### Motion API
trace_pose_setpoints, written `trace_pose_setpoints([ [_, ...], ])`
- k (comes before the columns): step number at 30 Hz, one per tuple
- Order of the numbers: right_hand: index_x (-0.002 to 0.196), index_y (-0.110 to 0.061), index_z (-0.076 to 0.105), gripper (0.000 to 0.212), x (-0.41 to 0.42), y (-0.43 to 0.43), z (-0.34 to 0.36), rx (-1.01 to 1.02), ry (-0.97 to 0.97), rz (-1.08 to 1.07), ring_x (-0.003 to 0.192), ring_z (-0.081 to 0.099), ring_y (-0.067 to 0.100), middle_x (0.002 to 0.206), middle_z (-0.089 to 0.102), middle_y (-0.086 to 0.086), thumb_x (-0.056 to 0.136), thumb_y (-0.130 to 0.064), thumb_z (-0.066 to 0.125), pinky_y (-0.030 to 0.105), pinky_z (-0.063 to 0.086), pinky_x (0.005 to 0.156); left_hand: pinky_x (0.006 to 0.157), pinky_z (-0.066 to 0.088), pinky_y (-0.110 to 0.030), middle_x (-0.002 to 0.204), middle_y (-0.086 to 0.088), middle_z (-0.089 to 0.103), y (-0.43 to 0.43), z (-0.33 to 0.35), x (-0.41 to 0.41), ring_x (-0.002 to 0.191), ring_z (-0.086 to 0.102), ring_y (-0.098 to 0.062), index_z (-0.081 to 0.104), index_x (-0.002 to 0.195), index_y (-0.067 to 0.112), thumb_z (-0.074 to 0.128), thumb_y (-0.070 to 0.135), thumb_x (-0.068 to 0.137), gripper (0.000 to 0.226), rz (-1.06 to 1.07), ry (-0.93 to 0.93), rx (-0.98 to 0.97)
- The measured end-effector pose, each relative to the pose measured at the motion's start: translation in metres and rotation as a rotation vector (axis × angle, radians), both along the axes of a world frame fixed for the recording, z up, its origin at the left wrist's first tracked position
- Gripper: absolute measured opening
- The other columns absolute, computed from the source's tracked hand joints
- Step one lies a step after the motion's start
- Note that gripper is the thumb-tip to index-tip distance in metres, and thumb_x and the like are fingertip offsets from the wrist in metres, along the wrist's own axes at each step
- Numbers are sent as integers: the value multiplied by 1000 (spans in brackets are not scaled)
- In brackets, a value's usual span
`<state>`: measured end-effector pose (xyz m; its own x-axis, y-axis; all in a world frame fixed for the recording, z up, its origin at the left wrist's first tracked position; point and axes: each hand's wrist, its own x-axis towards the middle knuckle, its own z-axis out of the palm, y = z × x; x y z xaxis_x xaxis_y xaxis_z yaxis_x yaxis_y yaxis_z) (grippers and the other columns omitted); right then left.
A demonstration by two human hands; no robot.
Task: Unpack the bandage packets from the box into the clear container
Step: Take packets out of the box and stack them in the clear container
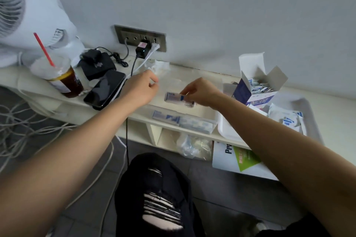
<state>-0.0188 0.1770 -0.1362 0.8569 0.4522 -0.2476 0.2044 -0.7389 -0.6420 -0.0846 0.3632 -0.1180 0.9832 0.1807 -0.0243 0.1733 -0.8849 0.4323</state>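
Packet: white-and-blue paper bandage packet [173, 97], pinched by right hand [200, 92] over clear plastic container [209, 110].
Left hand [142, 88]: loosely curled, seemingly empty.
Progress: several packets [167, 118] inside; open blue-and-white cardboard box [241, 90] holds more.

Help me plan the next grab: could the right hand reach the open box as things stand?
Probably yes: the box stands open just beside the right hand, nothing between them. That hand pinches a packet, though, and must release it first.

We get dim, flat, cool light, faint soft shadows; we note overall softness and wide-angle bending toward the edges.
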Motion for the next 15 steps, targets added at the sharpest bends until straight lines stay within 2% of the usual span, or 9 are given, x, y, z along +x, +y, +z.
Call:
trace_pose_setpoints([
  [1,101,-15,74,24,2,5,-7,-29,30,5,77,66,27,93,74,12,81,-7,65,29,56,64,78,45,-30,107,1,65,5,-4,-1,94,61,-21,58,118,23,49,27,95,25,21,14,0],
  [3,102,-12,73,24,2,14,-18,-48,82,-10,64,59,18,93,73,12,80,-5,66,17,43,44,79,44,-30,101,4,59,8,-12,-3,94,58,-19,56,119,23,51,30,94,27,34,50,-15],
  [4,101,-11,72,24,3,20,-22,-54,104,-24,63,57,16,94,73,12,79,-4,67,15,38,39,78,42,-29,97,5,56,8,-15,-4,91,56,-18,55,119,22,52,31,94,28,42,57,-30],
  [7,98,-9,71,21,4,33,-32,-75,141,-28,68,58,18,95,72,14,78,-3,68,17,39,43,74,39,-29,91,5,53,9,-21,-3,86,52,-17,55,118,21,55,31,93,27,63,30,-66],
  [11,95,-8,73,21,5,44,-43,-88,119,-11,61,57,17,93,73,15,77,-1,67,16,42,40,69,36,-27,79,10,51,12,-24,0,81,53,-15,56,114,22,55,29,92,23,64,8,-74],
  [15,98,-8,74,22,7,46,-47,-119,67,1,70,63,18,93,73,11,77,-5,68,23,53,57,67,35,-27,76,11,52,15,-27,0,78,54,-15,57,113,23,55,28,91,23,59,-5,-86],
])
